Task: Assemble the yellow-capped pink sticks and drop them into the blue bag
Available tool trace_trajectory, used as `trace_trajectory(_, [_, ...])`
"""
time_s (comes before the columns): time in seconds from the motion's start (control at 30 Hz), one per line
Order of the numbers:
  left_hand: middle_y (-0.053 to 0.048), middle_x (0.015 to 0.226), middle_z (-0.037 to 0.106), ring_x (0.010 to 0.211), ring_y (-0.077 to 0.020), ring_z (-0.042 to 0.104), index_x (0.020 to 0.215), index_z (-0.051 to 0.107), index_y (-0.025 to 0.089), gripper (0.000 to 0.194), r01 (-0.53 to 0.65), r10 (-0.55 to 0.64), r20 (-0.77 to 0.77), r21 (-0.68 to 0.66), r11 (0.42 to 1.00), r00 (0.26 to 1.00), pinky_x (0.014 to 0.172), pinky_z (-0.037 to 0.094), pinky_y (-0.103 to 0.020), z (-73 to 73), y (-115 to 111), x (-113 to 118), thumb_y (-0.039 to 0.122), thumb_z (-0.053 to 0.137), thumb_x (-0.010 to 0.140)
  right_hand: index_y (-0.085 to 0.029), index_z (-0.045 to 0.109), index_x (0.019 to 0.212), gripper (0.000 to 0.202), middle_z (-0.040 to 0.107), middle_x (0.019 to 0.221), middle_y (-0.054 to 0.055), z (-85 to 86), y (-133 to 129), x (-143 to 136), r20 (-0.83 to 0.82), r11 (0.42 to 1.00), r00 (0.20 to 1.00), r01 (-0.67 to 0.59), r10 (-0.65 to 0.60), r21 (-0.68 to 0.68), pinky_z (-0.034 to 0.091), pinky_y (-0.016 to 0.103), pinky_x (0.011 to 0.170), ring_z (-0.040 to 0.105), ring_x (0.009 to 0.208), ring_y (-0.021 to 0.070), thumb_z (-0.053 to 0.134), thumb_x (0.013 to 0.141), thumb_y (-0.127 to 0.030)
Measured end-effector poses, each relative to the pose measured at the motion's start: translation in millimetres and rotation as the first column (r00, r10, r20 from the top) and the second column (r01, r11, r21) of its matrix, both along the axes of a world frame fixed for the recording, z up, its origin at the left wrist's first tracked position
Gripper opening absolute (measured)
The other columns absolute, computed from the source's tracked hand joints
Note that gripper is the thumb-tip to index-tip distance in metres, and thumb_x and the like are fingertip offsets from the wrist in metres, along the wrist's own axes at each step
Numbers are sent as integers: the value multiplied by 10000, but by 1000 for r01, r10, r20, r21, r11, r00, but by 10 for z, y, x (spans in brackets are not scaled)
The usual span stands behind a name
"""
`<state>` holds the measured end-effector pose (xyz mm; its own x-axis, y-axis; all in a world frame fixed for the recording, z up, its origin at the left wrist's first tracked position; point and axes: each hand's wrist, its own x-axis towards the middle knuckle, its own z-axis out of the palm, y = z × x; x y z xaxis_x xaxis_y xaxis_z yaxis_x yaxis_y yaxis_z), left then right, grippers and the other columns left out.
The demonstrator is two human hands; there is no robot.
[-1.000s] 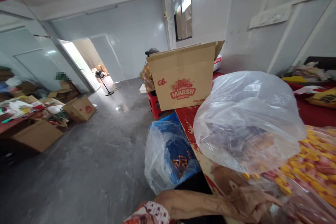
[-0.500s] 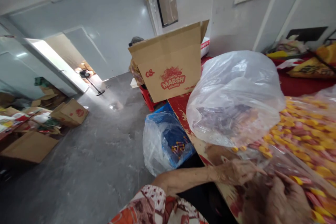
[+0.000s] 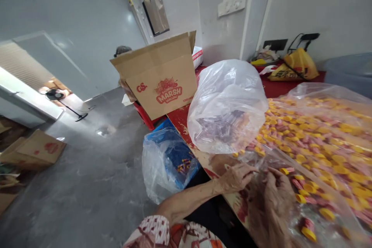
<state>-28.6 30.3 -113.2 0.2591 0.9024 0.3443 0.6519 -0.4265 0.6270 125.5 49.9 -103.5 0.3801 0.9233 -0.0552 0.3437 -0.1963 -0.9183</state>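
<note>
My left hand (image 3: 236, 178) is over the table's front edge, its fingers bent and closed, the index finger pointing toward the other hand. My right hand (image 3: 277, 193) is just beside it, fingers curled together. Whatever lies between the fingertips is too small and blurred to make out. Close to the right hand, small pink pieces with yellow caps (image 3: 308, 229) lie on clear plastic sheeting. Behind the hands, a large translucent bag (image 3: 229, 89) stands open toward me, with clear plastic tubes (image 3: 228, 126) inside.
A wide heap of yellow-capped pieces (image 3: 319, 135) covers the right of the red table (image 3: 181, 122). A cardboard box (image 3: 162, 81) stands at its far left corner. Below the edge is a blue bin (image 3: 171, 149) lined with plastic, holding some pieces. A fan (image 3: 66, 104) stands on the floor.
The view has turned to the right, so the scene shifts left and more of the heap shows. Both hands stay close together, fingers still closed.
</note>
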Motion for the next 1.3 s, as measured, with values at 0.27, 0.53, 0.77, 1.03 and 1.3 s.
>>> trace_trajectory(0.27, [-165, 1231, 860, 1166, -282, 859, 1311, 751, 152, 354, -56, 56, 4, 93, 994, 998, 1034, 738, -406, -12, -113, -45, 62, 547, 1035, -228, 781, 1136, 614, 754, 851, 88, 112, -34, -24, -27, 999, 999, -37, 37, 6, 539, 425, 780, 676, 795, 314, 457, 815, -639])
trace_trajectory(0.53, [-113, 1212, 844, 1095, -244, 841, 1303, 757, 192, 471, -136, 134, 55, 35, 990, 990, 1011, 740, -373, 22, -82, 13, 12, 522, 938, -275, 722, 967, 569, 725, 814, 101, 159, -19, -59, -31, 998, 998, -61, 61, 12, 537, 420, 773, 686, 837, 329, 425, 863, -749])
trace_trajectory(0.77, [-100, 1059, 855, 976, -266, 854, 1179, 787, 196, 294, -190, 179, 159, 51, 981, 971, 941, 744, -393, -33, -54, 0, 126, 553, 1016, -279, 685, 944, 668, 708, 822, 105, 203, -49, -52, -16, 991, 991, -135, 135, 9, 522, 428, 766, 677, 815, 331, 335, 942, -848])
trace_trajectory(1.03, [-101, 1039, 847, 954, -250, 849, 1178, 770, 212, 301, -208, 190, 164, 103, 973, 968, 911, 725, -371, -79, -129, -22, 171, 494, 1065, -271, 738, 953, 739, 738, 805, 108, 135, -20, -40, -29, 993, 993, -117, 117, -1, 551, 421, 747, 689, 797, 325, 365, 920, -907])
trace_trajectory(1.3, [-144, 1241, 856, 1154, -264, 852, 1392, 712, 173, 385, -65, 55, 92, 114, 991, 994, 1048, 716, -375, -75, -76, 8, 160, 488, 1079, -253, 756, 1016, 751, 738, 825, 122, 65, 6, -49, 10, 995, 995, -100, 100, -11, 568, 435, 760, 707, 830, 338, 360, 876, -875])
